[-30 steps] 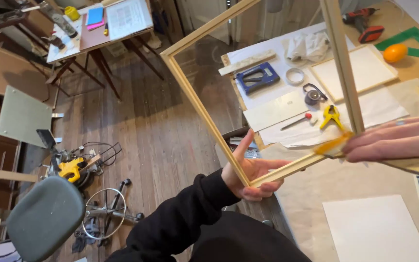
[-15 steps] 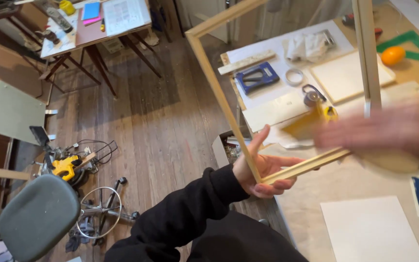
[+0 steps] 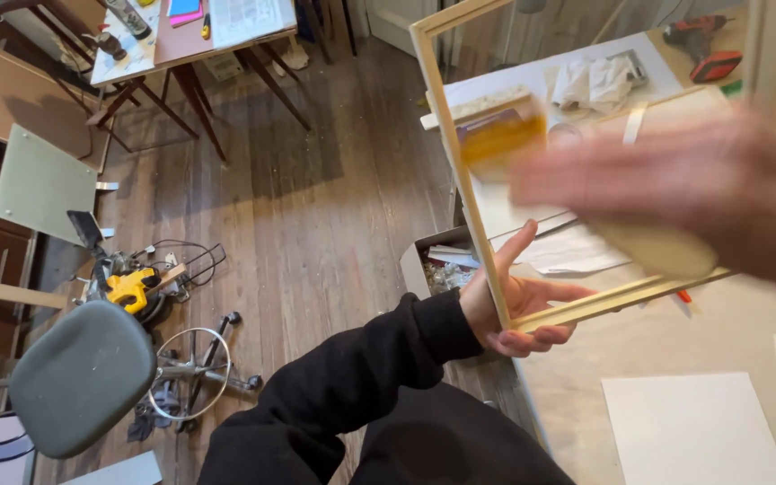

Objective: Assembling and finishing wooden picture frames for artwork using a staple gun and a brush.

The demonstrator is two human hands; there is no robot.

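Workshop w/ worn wood floor (image 3: 316, 233); grey swivel chair (image 3: 83, 377) lower left, yellow power saw (image 3: 132, 289) on the floor beside it, small cluttered table (image 3: 195, 27) upper left. Right side of the frame: long desk (image 3: 586, 377) covered in light sheet, white paper (image 3: 693, 431) lower right, red drill (image 3: 707, 56) upper right, crumpled white cloth (image 3: 590, 81) near it, open box of scraps (image 3: 442, 265) at the desk's edge.

Left hand (image 3: 518, 301), centre of frame, black sleeve, grips the lower left corner of a pale wooden frame (image 3: 455, 153): thumb up along the upright bar, fingers curled under the bottom bar. Frame is held up off the desk, tilted, open in the middle.

Right hand (image 3: 675, 184), centre right, is a motion blur across the frame's opening. It seems to carry a yellowish pad or block (image 3: 500, 135) against the wood, but can't tell the grip or whether fingers are closed.

Progress, as a judgement: frame already joined at the visible corners, bare wood throughout; looks like mid-wipe or mid-sanding, w/ no clear sign which bars are finished vs left.
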